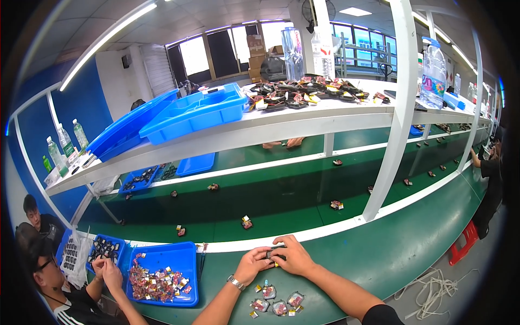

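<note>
My left hand point(254, 265), with a metal watch on its wrist, and my right hand point(293, 257) meet over the green worktop. Between their closed fingertips is a small black plastic part point(277, 252), mostly covered by the fingers, and a yellow bit shows below it. Just under the hands lie several small rounded casings point(279, 308) with red circuit boards and yellow-and-white pieces. To the left of my left wrist sits a blue tray point(194, 260) heaped with loose red boards carrying yellow and white pieces.
Ahead runs a green conveyor belt point(281, 197) with scattered small assemblies point(247, 222). A white upright post point(391, 119) carries a shelf point(303, 115) holding blue trays, bottles and a pile of black parts. At left a co-worker's hands point(108, 273) work beside a blue bin point(120, 244).
</note>
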Action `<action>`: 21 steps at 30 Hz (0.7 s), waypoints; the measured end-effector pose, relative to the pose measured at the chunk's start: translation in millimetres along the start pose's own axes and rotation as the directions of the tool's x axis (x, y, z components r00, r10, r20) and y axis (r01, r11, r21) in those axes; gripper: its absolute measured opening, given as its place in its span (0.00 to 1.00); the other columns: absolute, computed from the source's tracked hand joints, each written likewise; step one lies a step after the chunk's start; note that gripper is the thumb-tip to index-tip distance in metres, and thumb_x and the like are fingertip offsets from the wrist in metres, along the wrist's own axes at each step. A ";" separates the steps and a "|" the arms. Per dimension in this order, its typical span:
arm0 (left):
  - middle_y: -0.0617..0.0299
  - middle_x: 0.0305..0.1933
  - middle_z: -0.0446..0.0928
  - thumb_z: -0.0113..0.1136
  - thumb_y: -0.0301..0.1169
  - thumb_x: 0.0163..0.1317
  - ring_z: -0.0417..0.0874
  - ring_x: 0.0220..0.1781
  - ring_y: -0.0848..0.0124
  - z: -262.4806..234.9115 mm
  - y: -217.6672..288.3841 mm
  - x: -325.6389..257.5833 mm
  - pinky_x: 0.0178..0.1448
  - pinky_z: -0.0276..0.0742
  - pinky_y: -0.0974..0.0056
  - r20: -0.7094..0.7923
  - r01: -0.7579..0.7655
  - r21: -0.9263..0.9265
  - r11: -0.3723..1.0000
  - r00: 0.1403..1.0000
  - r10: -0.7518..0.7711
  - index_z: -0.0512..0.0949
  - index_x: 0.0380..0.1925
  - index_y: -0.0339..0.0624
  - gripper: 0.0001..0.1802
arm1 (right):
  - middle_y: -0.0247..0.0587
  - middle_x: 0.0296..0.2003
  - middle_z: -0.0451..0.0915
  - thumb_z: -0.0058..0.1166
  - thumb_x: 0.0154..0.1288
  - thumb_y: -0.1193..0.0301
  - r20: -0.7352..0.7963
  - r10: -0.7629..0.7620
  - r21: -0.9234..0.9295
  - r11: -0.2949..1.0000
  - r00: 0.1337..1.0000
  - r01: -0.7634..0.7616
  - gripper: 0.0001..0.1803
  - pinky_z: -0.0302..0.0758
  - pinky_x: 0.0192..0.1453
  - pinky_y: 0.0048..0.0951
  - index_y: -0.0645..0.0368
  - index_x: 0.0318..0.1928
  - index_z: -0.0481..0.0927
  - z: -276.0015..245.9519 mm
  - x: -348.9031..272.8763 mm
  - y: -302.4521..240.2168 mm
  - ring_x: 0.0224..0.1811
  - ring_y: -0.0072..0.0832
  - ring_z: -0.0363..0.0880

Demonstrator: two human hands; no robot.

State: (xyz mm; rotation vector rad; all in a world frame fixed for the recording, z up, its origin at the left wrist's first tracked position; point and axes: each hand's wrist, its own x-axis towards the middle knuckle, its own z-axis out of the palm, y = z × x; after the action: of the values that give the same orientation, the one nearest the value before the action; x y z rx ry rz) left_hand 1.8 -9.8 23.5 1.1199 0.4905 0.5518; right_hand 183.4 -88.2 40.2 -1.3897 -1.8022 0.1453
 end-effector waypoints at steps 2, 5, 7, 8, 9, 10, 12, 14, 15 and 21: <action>0.51 0.56 0.75 0.46 0.17 0.68 0.79 0.57 0.66 0.9 2.1 -1.5 0.61 0.80 0.61 0.027 -0.010 0.023 1.000 1.000 0.009 0.65 0.60 0.30 0.20 | 0.39 0.51 0.75 0.63 0.54 0.70 -0.003 -0.003 0.023 1.000 1.000 0.003 0.05 0.69 0.62 0.38 0.54 0.33 0.85 0.6 0.2 -0.5 0.58 0.41 0.69; 0.52 0.56 0.75 0.45 0.18 0.68 0.79 0.57 0.67 -0.3 2.1 -0.9 0.61 0.79 0.61 0.017 0.013 0.034 0.999 1.000 -0.014 0.65 0.60 0.31 0.20 | 0.39 0.54 0.74 0.62 0.55 0.70 0.032 -0.005 0.045 0.999 0.999 0.003 0.05 0.68 0.63 0.39 0.55 0.33 0.85 -3.9 0.9 -5.0 0.59 0.41 0.68; 0.53 0.56 0.75 0.45 0.18 0.69 0.79 0.56 0.67 -2.8 0.7 -0.2 0.61 0.79 0.62 0.015 0.047 0.000 0.999 0.999 -0.047 0.65 0.60 0.33 0.19 | 0.39 0.54 0.74 0.62 0.56 0.70 0.069 -0.007 0.091 0.996 0.998 0.001 0.05 0.68 0.63 0.39 0.56 0.34 0.84 -5.5 -0.1 -5.3 0.60 0.41 0.67; 0.53 0.56 0.75 0.45 0.18 0.69 0.79 0.56 0.67 -3.4 0.2 -0.4 0.61 0.79 0.62 0.016 0.048 0.002 0.999 0.999 -0.048 0.65 0.60 0.33 0.19 | 0.39 0.55 0.74 0.61 0.57 0.71 0.107 -0.012 0.136 0.991 0.994 -0.002 0.05 0.68 0.64 0.38 0.56 0.34 0.84 -5.7 -0.4 -5.2 0.61 0.41 0.67; 0.53 0.56 0.75 0.44 0.18 0.69 0.79 0.56 0.67 -3.7 -0.3 -0.4 0.61 0.79 0.62 0.004 0.057 0.017 0.998 0.998 -0.057 0.66 0.60 0.33 0.19 | 0.39 0.55 0.74 0.61 0.57 0.71 0.104 -0.010 0.135 0.991 0.995 -0.004 0.05 0.68 0.64 0.38 0.56 0.34 0.84 -4.8 -1.2 -4.7 0.61 0.41 0.67; 0.53 0.56 0.75 0.44 0.19 0.70 0.79 0.56 0.67 -4.0 -0.5 -0.2 0.61 0.79 0.62 -0.008 0.066 0.032 0.997 0.998 -0.066 0.66 0.60 0.33 0.19 | 0.39 0.55 0.74 0.61 0.57 0.70 0.095 0.002 0.161 0.987 0.996 -0.017 0.06 0.68 0.64 0.38 0.57 0.34 0.84 -2.7 -2.4 -3.9 0.61 0.41 0.67; 0.54 0.55 0.76 0.44 0.19 0.70 0.79 0.56 0.68 -3.2 -0.2 -0.4 0.61 0.79 0.62 0.003 0.055 0.021 0.998 0.998 -0.055 0.66 0.60 0.34 0.18 | 0.39 0.55 0.75 0.61 0.57 0.70 0.083 0.016 0.186 0.982 0.996 -0.031 0.06 0.67 0.64 0.38 0.57 0.34 0.84 1.1 -4.4 -2.5 0.61 0.41 0.67; 0.54 0.55 0.76 0.44 0.19 0.70 0.79 0.56 0.69 -3.1 -0.7 0.0 0.60 0.79 0.63 0.015 0.045 0.009 0.999 0.999 -0.045 0.66 0.60 0.34 0.18 | 0.40 0.52 0.76 0.61 0.58 0.70 -0.005 0.071 0.158 0.985 0.997 -0.070 0.06 0.68 0.63 0.38 0.58 0.35 0.84 4.5 -6.0 -2.1 0.60 0.40 0.68; 0.55 0.55 0.76 0.44 0.20 0.71 0.79 0.56 0.69 -4.0 -1.5 0.2 0.59 0.79 0.64 0.008 0.047 0.011 0.999 0.999 -0.047 0.66 0.60 0.35 0.18 | 0.40 0.52 0.76 0.61 0.58 0.70 -0.006 0.073 0.159 0.985 0.997 -0.071 0.06 0.68 0.63 0.38 0.58 0.35 0.84 6.1 -6.6 -2.8 0.60 0.40 0.68; 0.56 0.54 0.78 0.47 0.23 0.71 0.80 0.56 0.70 -8.9 -4.9 1.1 0.57 0.79 0.65 -0.006 0.044 -0.011 0.999 0.999 -0.044 0.67 0.59 0.36 0.18 | 0.40 0.49 0.77 0.63 0.57 0.71 -0.054 0.063 0.137 0.989 0.997 -0.055 0.07 0.70 0.61 0.37 0.58 0.36 0.84 14.0 -9.0 -4.6 0.58 0.39 0.71</action>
State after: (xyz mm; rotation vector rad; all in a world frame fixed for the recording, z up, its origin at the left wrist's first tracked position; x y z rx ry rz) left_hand -2.2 -4.5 15.7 1.0951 0.5162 0.5188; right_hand 171.1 -92.2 28.9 -1.3382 -1.6724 0.2516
